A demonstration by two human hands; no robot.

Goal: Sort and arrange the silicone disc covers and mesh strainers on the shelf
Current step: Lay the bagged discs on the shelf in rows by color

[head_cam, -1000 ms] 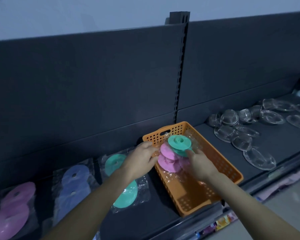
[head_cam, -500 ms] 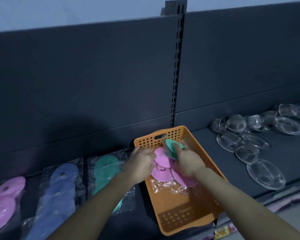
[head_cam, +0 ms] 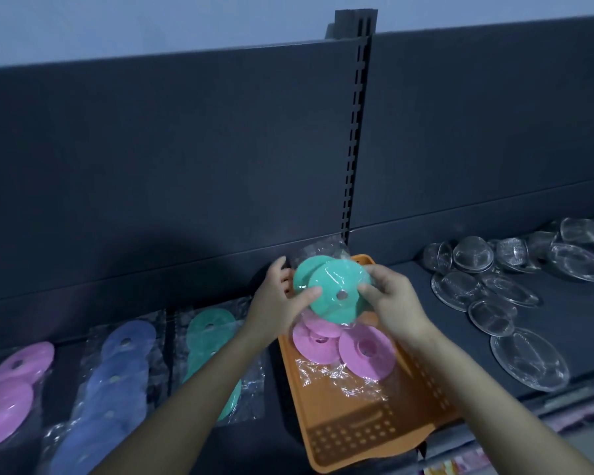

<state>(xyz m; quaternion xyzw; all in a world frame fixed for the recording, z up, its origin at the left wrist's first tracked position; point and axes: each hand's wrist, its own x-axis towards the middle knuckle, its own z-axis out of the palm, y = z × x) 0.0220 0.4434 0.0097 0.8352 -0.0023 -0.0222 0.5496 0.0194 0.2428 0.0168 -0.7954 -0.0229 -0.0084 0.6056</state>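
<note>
On the shelf (head_cam: pixel 583 320), in a row from the left: a first pack of disc covers (head_cam: pixel 11 395) at the far left, a second pack (head_cam: pixel 114 378) just right of it, a third pack (head_cam: pixel 210 337) right of that. Just right of the third pack, a basket (head_cam: pixel 350 437), lengthwise from the back panel (head_cam: pixel 186 166) to the shelf's front edge. Inside the basket, toward its far end, a loose pack (head_cam: pixel 343 347). Above that, a held pack (head_cam: pixel 333 289), gripped by the left hand (head_cam: pixel 275 303) on its left side and the right hand (head_cam: pixel 395 299) on its right. Right of the basket, apart from it, mesh strainers (head_cam: pixel 474 258) strewn across the shelf, several overlapping. Behind the basket's far end, a slotted upright (head_cam: pixel 355 149) in the back panel.
</note>
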